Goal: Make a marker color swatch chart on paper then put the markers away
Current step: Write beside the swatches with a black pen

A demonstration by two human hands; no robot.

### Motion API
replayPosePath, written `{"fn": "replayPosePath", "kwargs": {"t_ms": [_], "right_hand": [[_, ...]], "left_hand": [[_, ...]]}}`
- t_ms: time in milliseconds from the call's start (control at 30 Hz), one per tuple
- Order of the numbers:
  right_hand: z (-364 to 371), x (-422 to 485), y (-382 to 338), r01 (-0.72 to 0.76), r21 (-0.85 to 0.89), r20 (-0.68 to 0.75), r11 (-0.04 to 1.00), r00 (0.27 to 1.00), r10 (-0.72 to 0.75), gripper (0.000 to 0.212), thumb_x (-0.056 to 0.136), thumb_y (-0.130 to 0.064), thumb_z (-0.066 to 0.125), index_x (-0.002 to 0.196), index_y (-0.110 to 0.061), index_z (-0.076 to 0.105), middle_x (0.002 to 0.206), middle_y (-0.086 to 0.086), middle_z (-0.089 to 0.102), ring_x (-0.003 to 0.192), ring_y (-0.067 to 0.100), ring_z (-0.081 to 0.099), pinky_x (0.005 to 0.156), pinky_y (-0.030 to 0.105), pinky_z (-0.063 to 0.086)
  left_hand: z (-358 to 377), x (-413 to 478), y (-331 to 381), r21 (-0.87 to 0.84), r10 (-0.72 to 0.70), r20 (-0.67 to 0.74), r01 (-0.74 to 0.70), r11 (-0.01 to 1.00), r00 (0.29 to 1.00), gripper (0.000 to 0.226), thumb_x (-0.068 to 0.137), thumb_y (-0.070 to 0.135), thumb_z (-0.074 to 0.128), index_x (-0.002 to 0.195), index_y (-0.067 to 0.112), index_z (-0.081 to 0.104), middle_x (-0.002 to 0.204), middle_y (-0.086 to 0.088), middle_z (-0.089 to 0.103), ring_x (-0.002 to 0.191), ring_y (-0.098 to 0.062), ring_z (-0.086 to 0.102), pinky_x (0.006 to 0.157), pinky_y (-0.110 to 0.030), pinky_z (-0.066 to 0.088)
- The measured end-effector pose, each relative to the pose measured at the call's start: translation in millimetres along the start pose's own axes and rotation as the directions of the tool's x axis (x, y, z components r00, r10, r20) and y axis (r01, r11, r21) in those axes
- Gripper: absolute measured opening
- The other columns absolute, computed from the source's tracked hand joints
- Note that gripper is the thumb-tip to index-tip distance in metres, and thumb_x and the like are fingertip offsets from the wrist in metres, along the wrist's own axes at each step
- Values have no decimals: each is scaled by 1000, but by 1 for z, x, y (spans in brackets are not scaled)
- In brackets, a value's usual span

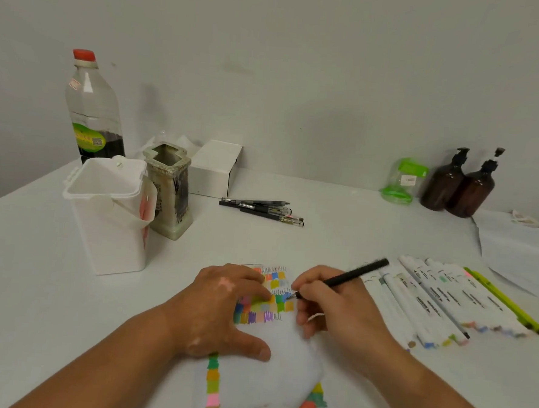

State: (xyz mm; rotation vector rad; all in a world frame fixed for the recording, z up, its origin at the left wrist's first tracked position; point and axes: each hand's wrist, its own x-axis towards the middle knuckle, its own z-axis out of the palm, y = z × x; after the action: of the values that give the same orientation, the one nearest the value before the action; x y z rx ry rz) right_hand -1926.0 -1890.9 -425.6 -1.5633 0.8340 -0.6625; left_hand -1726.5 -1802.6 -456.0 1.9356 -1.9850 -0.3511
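Head view: left hand (224, 308) fingers flat, released, pressing paper (270, 371) of colour swatches on bench (36, 284). Right hand (328, 305) fingers pinch black pen (352, 273), tip between both hands' fingers. Markers (430, 295) lie right of them; lettering unreadable.

No lettering can be read. The bottle (92, 108) carries a green label (87, 140) with a QR-style square, its print blurred. Dark print along the markers (439, 296) and a white sticker (408, 180) on the green jar (395, 192) are too small to make out.
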Motion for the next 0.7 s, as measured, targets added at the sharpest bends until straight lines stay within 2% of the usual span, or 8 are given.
{"fn": "replayPosePath", "kwargs": {"t_ms": [100,233,433,600,700], "right_hand": [[2,-2,15,17,-115,-42,993,999,-22,21,89,-5,65,78,-20,75,62,10,67,56,19,64,54,26,52],[-8,1,21,26,-285,-131,958,989,-66,20,87,-11,70,75,-27,72,57,0,67,49,10,62,49,19,47],[-7,-4,18,45,-237,13,971,999,-43,14,78,-7,69,72,-19,71,55,6,65,47,16,59,48,24,49],[-4,1,20,27,-304,2,952,1000,-27,16,80,-7,71,72,-21,72,54,0,65,46,10,59,46,20,47],[-2,1,22,48,-348,-6,936,999,-54,15,80,-11,73,72,-24,74,60,-6,69,49,5,60,49,16,45]], "left_hand": [[-1,-2,0,5,-5,22,5,1000,1000,91,58,88,64,137,45,51,147,28,37,134,2,30,110,-23,22],[-3,-3,1,4,-11,40,11,1000,999,89,60,86,66,138,45,51,146,29,36,134,1,30,109,-22,23],[-4,-4,3,-1,-4,46,4,1000,999,87,61,83,68,137,45,51,146,29,34,134,3,27,108,-21,21],[-5,-4,3,1,-13,50,13,1000,999,86,61,82,70,136,46,51,145,30,34,132,4,28,105,-19,21],[-5,-4,4,-5,-16,55,16,1000,998,85,61,82,70,136,47,51,145,30,34,132,4,28,107,-21,22]]}}
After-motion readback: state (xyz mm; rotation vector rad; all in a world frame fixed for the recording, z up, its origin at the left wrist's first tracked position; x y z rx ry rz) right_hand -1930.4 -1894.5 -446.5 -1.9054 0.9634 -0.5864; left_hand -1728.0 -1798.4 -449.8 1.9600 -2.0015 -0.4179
